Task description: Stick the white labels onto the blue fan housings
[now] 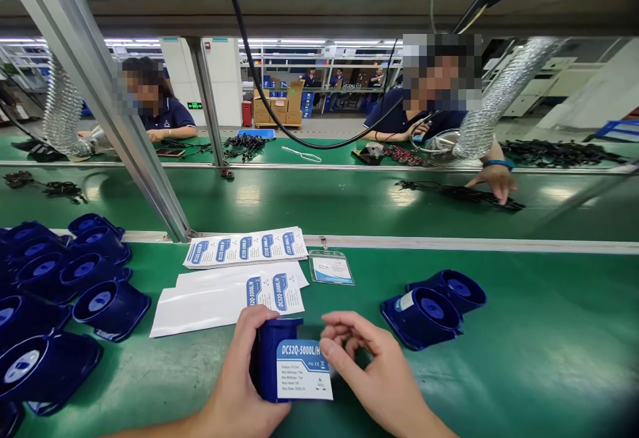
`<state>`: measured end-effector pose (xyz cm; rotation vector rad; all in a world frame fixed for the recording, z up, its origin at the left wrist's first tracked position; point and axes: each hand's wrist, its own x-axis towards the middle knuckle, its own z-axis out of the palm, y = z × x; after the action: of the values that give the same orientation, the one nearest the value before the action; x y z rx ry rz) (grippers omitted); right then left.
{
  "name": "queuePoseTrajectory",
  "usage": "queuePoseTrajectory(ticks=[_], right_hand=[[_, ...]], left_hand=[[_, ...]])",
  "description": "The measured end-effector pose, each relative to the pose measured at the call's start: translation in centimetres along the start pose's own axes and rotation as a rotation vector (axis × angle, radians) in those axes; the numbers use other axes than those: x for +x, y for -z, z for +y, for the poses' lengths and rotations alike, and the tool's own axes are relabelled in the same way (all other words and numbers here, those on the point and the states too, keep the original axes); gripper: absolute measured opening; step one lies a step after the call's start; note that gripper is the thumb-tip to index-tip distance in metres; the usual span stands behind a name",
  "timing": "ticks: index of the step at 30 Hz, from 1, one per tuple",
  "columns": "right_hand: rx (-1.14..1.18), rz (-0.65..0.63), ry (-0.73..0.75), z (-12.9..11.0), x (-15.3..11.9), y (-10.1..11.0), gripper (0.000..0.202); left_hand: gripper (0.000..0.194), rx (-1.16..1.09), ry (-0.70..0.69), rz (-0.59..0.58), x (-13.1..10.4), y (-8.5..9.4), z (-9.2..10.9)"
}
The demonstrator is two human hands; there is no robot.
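Observation:
My left hand (244, 371) is wrapped round a dark blue plastic pump housing (266, 365), held on its side low in front of me. A white and blue label (303, 375) marked DC52Q-5000L/H lies against the housing, its right part sticking out past the body. At the label's upper right corner is my right hand (369, 365), with the thumb over the edge and the fingers curled behind it. Just beyond, a partly used label sheet (229, 305) lies on the green table, with a stack of full label sheets (247, 249) behind it.
Many blue housings (112, 308) crowd the left side. Two more housings (424, 315) stand at the right, the nearer one bearing a label. A badge in a clear holder (331, 269) lies beside the sheets. Across the conveyor belt (299, 202), a co-worker's hand (494, 182) touches black cables.

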<state>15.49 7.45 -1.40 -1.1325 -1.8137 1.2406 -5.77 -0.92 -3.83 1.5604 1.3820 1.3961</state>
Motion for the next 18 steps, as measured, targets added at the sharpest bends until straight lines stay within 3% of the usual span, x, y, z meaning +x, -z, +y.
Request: queuePoseTrajectory(ticks=[7,18], right_hand=[[0.314,-0.189,-0.096,-1.2,-1.0,-1.6,0.063],[0.443,-0.172,-0.182,-2.0,-0.8,-2.7,0.070]], left_hand=[[0.069,0.179,-0.188,-0.017,-0.4,0.0,-0.3],[0.059,0.324,-0.282,-0.015,-1.1,-0.7,0.5]])
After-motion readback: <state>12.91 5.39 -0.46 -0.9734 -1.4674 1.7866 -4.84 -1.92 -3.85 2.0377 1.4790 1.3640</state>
